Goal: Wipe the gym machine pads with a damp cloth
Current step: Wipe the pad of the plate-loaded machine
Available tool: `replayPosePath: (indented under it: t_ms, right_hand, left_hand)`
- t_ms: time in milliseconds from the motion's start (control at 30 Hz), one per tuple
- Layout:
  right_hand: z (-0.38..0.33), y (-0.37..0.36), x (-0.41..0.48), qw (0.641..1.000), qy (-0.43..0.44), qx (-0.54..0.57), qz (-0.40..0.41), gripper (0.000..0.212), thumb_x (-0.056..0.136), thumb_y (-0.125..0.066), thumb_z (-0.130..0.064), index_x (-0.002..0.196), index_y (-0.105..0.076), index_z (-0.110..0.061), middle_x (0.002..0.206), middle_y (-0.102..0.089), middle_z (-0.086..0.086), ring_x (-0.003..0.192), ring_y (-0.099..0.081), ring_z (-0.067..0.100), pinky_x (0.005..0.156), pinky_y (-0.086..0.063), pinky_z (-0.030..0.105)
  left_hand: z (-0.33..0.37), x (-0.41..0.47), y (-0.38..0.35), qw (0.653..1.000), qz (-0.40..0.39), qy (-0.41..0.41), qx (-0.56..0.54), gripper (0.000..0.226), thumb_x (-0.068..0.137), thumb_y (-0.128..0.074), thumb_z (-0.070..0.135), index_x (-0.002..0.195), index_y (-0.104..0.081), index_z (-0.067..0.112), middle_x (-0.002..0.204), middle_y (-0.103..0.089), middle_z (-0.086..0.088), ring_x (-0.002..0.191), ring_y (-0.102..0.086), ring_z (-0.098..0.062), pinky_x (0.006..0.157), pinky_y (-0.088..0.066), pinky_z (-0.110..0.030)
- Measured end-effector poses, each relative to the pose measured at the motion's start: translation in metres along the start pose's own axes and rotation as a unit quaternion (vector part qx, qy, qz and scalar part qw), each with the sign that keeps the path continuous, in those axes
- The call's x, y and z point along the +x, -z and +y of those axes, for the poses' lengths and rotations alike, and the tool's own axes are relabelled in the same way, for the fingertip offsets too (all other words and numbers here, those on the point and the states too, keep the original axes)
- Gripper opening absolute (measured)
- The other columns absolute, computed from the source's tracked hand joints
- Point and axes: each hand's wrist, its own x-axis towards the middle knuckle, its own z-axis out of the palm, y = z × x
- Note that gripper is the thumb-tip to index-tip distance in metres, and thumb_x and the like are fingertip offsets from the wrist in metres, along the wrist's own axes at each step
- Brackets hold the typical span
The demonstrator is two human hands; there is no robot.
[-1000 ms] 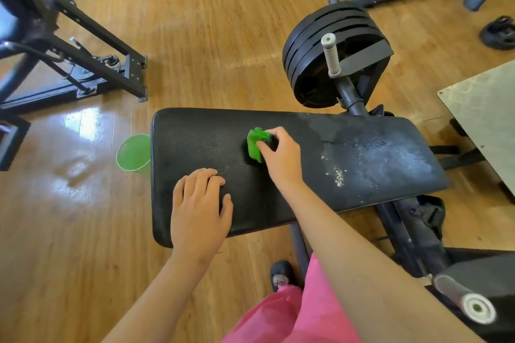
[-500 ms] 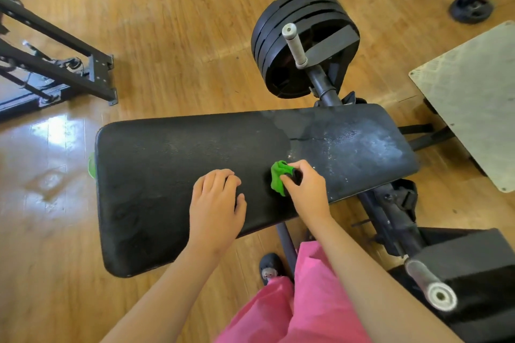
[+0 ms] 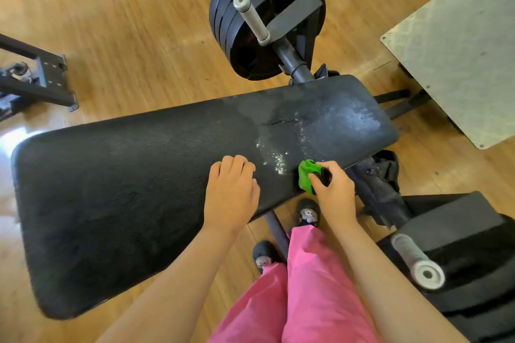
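A long black pad of a gym machine lies across the view, worn, with a crack and pale wet specks towards its right end. My right hand grips a small bunched green cloth and holds it against the pad's near edge, right of the specks. Left of it, my left hand rests palm down on the pad with its fingers bent at the tips, holding nothing.
Black weight plates on a grey peg stand behind the pad. A metal footplate is at the right, a second peg and dark pad at the lower right, another machine's frame at the left. Pink trousers and dark shoes show below.
My right hand has slid the green cloth from the middle of the pad rightwards and towards its near edge. My left hand shifted right along the pad. The green cup has left the view.
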Motion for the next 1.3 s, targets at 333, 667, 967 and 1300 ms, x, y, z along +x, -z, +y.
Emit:
replayPosePath:
  t_ms: [333,667,967,1300]
  right_hand:
    - [-0.039,-0.041,-0.038,0.992,0.081,0.073,-0.069,0.022,0.082,-0.068,-0.016,0.104,-0.066,-0.018,0.100,-0.066,-0.008,0.097,-0.058,0.011,0.087,-0.043,0.023]
    - [0.004,-0.013,0.038,1.000,0.009,0.011,-0.005,0.018,0.084,-0.067,-0.014,0.101,-0.066,-0.015,0.095,-0.067,-0.001,0.093,-0.061,0.017,0.078,-0.041,0.023]
    - [-0.045,-0.042,-0.003,0.990,0.094,0.033,-0.098,0.020,0.081,-0.070,-0.014,0.100,-0.066,-0.017,0.096,-0.065,-0.004,0.095,-0.058,0.014,0.085,-0.045,0.028]
    - [-0.003,-0.019,0.050,0.999,0.005,-0.027,-0.022,0.016,0.083,-0.066,-0.015,0.099,-0.062,-0.013,0.095,-0.064,0.003,0.093,-0.059,0.022,0.080,-0.043,0.031]
  left_hand:
    - [-0.002,-0.001,-0.002,0.995,0.058,0.026,-0.081,0.014,0.084,-0.052,0.020,0.092,-0.064,0.017,0.094,-0.060,0.005,0.093,-0.052,-0.019,0.084,-0.036,-0.031]
    - [0.000,-0.001,-0.001,0.998,0.025,0.029,-0.055,0.014,0.085,-0.052,0.027,0.093,-0.061,0.019,0.097,-0.057,0.005,0.094,-0.049,-0.020,0.086,-0.036,-0.033]
    - [-0.020,0.026,0.019,0.997,-0.005,0.020,-0.076,0.013,0.087,-0.062,0.020,0.098,-0.065,0.014,0.098,-0.063,0.000,0.099,-0.054,-0.024,0.086,-0.038,-0.038]
    - [-0.044,0.057,0.004,0.999,0.019,0.013,-0.026,0.007,0.084,-0.063,0.011,0.091,-0.065,0.009,0.093,-0.063,-0.005,0.097,-0.055,-0.028,0.084,-0.040,-0.038]
